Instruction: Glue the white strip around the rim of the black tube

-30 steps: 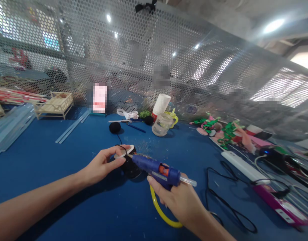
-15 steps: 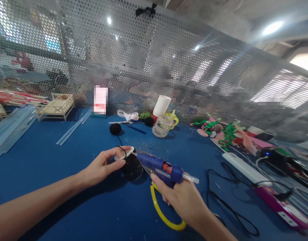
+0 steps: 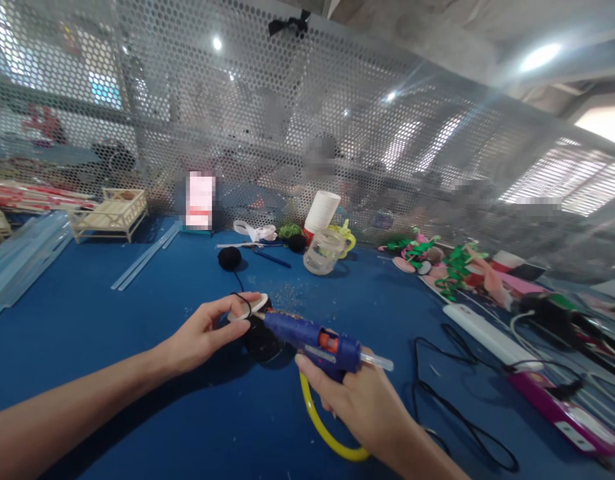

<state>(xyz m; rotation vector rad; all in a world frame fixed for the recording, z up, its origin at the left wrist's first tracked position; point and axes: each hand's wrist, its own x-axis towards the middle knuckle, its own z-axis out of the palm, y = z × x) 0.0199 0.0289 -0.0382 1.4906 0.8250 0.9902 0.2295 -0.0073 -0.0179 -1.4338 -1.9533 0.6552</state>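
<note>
My right hand [image 3: 360,400] grips a blue hot glue gun [image 3: 312,339] with an orange trigger part and a clear glue stick poking out its back. The nozzle points left and touches a small white oval piece [image 3: 248,307]. My left hand [image 3: 207,330] pinches that white piece between thumb and fingers, above a round black object [image 3: 260,337] lying on the blue table [image 3: 112,347]. A yellow loop [image 3: 322,427] hangs below the gun. A thin black thread loops over the white piece.
A perforated metal screen [image 3: 287,133] walls the table's far side. Near it stand a white paper cup [image 3: 321,210], a clear jar [image 3: 325,250], a black pompom [image 3: 229,257] and a small wooden bed model [image 3: 110,213]. Green ribbons, a white power strip [image 3: 490,337] and black cables lie right.
The glue gun shifted slightly right and back, its nozzle staying at the white piece. My left hand kept its pinch in place.
</note>
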